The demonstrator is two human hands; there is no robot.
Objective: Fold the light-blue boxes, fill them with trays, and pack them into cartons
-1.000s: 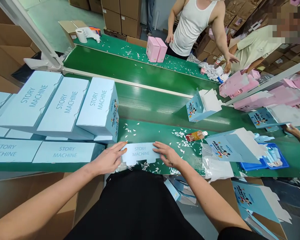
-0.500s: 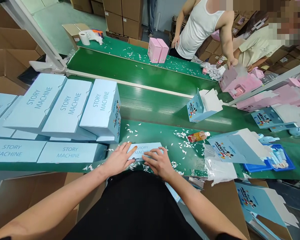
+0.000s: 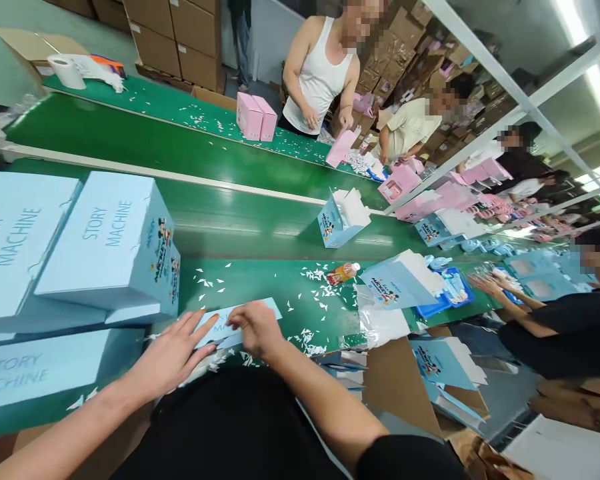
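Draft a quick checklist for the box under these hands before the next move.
1. Left hand at the box: ok, fingers spread over its left end.
2. Right hand free: cannot tell, fingers curled above the top.
3. Flap fully tucked: cannot tell, hands cover part.
4. Surroundings free of paper scraps: not ok, some lie close by.
5. Bottle apart from hands: ok, lying farther right.

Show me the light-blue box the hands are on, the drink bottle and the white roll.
Light-blue box (image 3: 223,326): head view, on the lettering of its upper face.
Drink bottle (image 3: 341,274): head view, middle of its body.
White roll (image 3: 71,75): head view, on its curved side.
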